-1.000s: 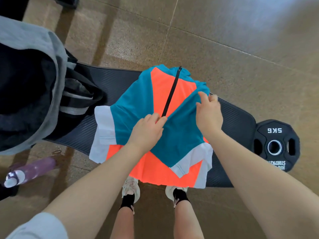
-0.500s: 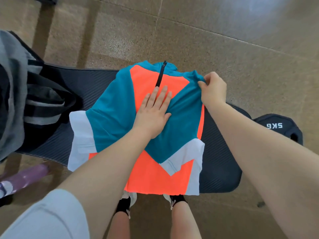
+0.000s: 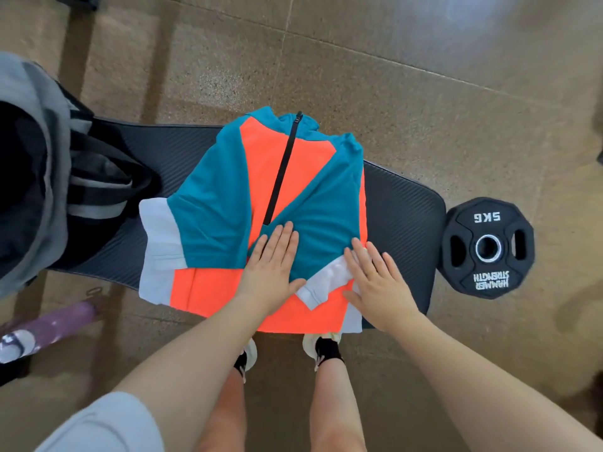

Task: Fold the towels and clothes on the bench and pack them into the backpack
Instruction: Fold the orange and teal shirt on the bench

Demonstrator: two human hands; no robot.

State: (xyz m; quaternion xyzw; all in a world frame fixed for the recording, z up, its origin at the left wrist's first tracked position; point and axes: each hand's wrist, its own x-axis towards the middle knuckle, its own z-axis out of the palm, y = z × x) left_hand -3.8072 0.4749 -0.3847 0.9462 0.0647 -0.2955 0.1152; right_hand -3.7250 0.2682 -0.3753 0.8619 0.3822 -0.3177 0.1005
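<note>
We press our left hand [image 3: 272, 272] and right hand [image 3: 378, 282] flat, fingers straight, on the zip jersey [image 3: 215, 203] covering the bench [image 3: 401, 207].

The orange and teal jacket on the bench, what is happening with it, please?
A person is folding the jacket on the black bench. The left hand and right hand both press flat on it, fingers straight, over the folded-in right sleeve. The left sleeve lies spread toward the backpack, which stands open at the bench's end. Nothing from this jacket is packed yet.
</note>
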